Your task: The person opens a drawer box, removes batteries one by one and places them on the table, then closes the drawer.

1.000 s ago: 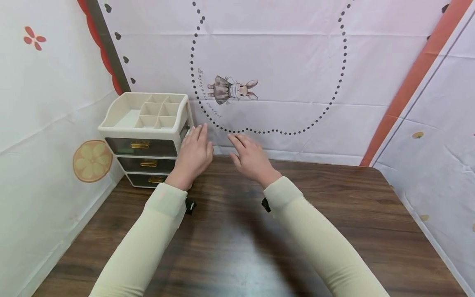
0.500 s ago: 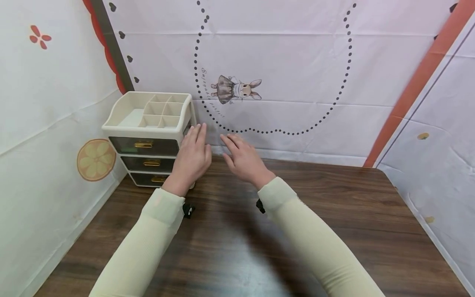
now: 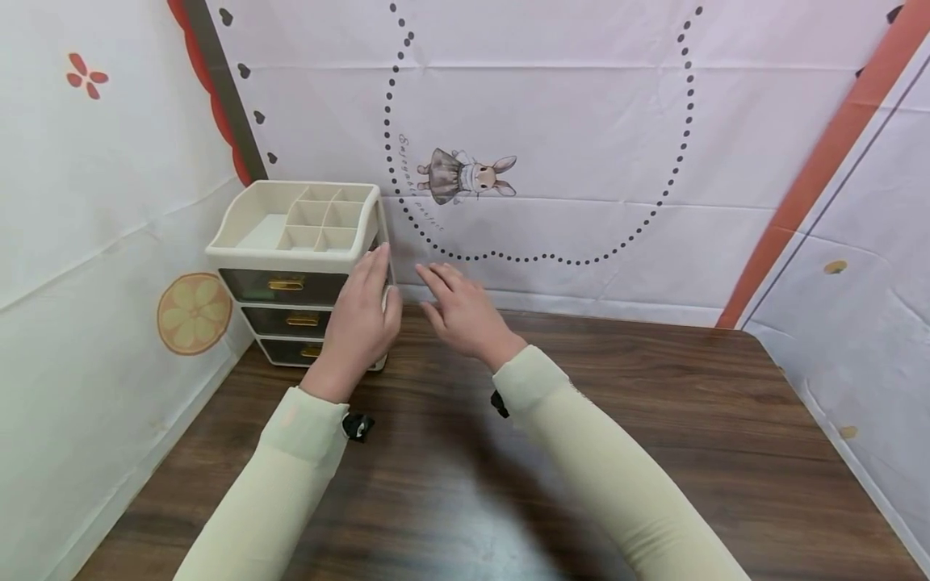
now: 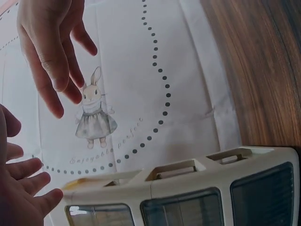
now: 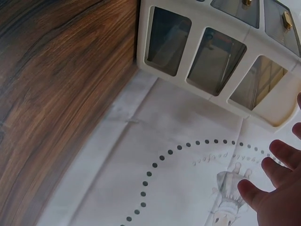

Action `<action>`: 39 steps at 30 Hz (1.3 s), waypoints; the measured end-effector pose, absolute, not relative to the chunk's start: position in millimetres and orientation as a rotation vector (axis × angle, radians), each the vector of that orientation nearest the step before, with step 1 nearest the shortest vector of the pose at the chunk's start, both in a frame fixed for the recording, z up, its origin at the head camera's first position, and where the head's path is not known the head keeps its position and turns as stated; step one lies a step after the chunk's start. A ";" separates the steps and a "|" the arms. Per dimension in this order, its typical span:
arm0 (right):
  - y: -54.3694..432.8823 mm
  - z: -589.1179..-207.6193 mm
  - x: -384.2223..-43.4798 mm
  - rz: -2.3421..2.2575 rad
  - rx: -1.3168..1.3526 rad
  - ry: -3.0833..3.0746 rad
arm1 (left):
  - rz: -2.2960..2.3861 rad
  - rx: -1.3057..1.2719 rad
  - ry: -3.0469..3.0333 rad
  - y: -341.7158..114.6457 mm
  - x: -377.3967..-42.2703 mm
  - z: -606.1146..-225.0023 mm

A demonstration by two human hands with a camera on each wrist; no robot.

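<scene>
Far left, the 3-drawer organizer point(image 3: 279, 270) faces near, long axis unclear; left hand point(image 3: 359, 315) and right hand point(image 3: 467, 311), fingers extended, are empty.

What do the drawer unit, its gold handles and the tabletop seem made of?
Drawer unit: probably moulded plastic, smooth cream, rounded edges; its dark drawer fronts look see-through, likely tinted plastic. Handles: shiny gold, metal or metallic-coated plastic. Tabletop: dark brown wood grain, soft sheen; wood or laminate.
</scene>
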State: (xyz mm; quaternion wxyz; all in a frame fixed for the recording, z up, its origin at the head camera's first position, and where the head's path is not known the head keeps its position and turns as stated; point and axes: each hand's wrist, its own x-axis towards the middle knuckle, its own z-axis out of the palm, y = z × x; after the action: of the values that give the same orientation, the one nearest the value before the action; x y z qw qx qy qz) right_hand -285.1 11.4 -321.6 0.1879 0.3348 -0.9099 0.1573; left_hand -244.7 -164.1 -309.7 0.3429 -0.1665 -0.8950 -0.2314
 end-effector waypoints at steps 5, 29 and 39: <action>2.5 -321.6 -285.6 0.468 0.980 -2.558 | -0.625 -0.415 -2.255 -173.1 -239.0 -310.4; -34.6 -319.7 -282.3 0.690 1.028 -2.599 | -0.656 -0.238 -2.141 -228.0 -232.6 -305.2; -46.9 -319.7 -284.9 0.810 0.996 -2.609 | -0.676 -0.152 -2.114 -256.6 -238.4 -307.4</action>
State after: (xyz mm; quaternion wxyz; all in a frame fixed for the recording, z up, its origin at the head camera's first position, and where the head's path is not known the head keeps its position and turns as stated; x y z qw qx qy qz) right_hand -284.9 -46.9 -319.7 0.1165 0.3402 -0.8912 0.2766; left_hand -238.4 -256.6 -307.4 0.4427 -0.0615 -0.8521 -0.2723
